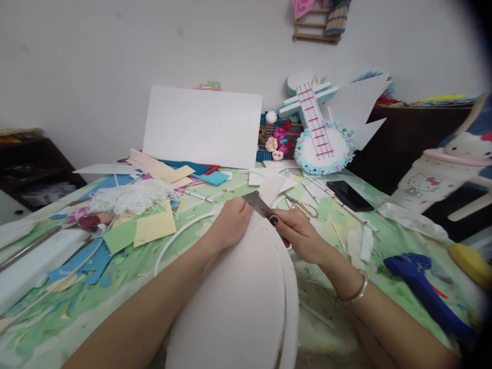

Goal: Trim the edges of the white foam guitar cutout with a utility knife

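A large rounded white foam board (pixel 230 307) stands tilted in front of me, its narrow neck (pixel 271 189) pointing away. Its right rim shows a second layer with a gap along the seam. My left hand (pixel 233 221) is closed around the board's left edge near the neck, fingertips hidden. In my right hand (pixel 294 230) is a flat grey metal blade (pixel 258 204), its handle covered by my fingers. The blade lies across the base of the neck, its far end close to my left knuckles.
A decorated foam lute (pixel 315 128) and a white sheet (pixel 203 128) lean at the back. A black phone (pixel 349 196), scissors (pixel 303 206), blue glue gun (pixel 426 292) and large cup (pixel 430 174) are rightward. White string (pixel 130 197) and paper scraps (pixel 156 225) lie left.
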